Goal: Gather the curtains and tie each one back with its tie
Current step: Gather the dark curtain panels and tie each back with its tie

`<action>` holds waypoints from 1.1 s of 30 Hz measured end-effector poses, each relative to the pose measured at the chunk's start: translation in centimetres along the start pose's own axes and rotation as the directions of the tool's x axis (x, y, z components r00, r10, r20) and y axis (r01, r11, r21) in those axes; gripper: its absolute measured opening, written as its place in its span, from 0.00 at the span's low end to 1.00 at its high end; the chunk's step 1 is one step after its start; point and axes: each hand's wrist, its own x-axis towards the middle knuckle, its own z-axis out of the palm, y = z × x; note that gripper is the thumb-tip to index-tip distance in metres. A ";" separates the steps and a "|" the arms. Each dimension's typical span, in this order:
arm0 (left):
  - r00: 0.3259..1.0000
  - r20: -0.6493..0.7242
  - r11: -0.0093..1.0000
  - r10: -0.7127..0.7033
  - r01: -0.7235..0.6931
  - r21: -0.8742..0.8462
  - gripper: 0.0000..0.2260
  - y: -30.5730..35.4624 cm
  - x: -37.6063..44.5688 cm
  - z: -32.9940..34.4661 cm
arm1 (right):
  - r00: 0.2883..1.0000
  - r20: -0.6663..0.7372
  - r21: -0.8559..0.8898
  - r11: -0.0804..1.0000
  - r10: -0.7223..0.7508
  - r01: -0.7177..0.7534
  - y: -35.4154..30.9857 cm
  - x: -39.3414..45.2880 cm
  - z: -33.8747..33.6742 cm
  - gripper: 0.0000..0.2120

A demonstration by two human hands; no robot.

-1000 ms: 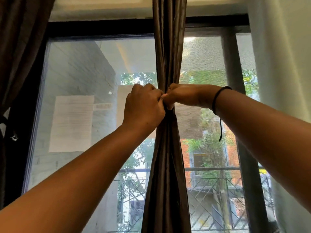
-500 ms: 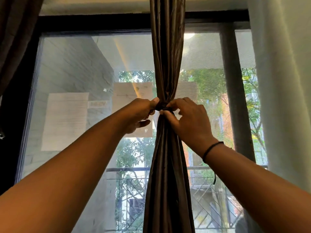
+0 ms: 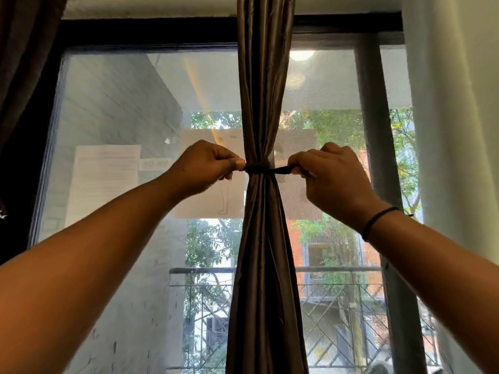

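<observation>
Cinching the tie on the middle curtain.
Left hand (image 3: 208, 166) and right hand (image 3: 328, 175) each pinch an end of the tie (image 3: 260, 168), wrapped round the bunched curtain (image 3: 266, 238) mid-window; fingers clamped, pulling apart. Next, I'd guess: a second knot.

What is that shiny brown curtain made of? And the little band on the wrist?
The curtain looks like a smooth satin-like woven fabric: it shines along its folds. The wrist band looks like thin black cord or elastic, matte; too small to tell which.

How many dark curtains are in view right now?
2: one brown curtain mid-window, cinched by its tie; another curtain at the upper left edge, mostly out of frame. More may be hidden.
</observation>
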 end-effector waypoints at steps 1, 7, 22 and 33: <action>1.000 -0.015 1.000 0.011 -0.011 0.015 0.05 -0.1 -0.1 0.0 | 1.000 -0.007 -0.042 0.999 -0.017 0.017 0.1 -0.1 -0.2 0.09; 0.999 -0.035 0.998 -0.036 0.034 -0.056 0.09 0.0 -1.0 1.6 | 0.748 0.533 0.425 0.639 0.396 -0.641 -1.5 0.1 -0.1 0.07; 0.952 0.088 0.880 0.292 -0.303 0.366 0.15 -1.9 -2.0 0.8 | 0.946 0.318 -0.090 0.995 0.060 -0.033 -4.4 -0.9 -1.4 0.20; 0.931 0.123 0.865 0.343 -0.365 0.346 0.10 -1.9 -0.5 -0.9 | 0.967 0.199 0.000 0.987 -0.160 0.163 -4.0 -0.7 -2.2 0.20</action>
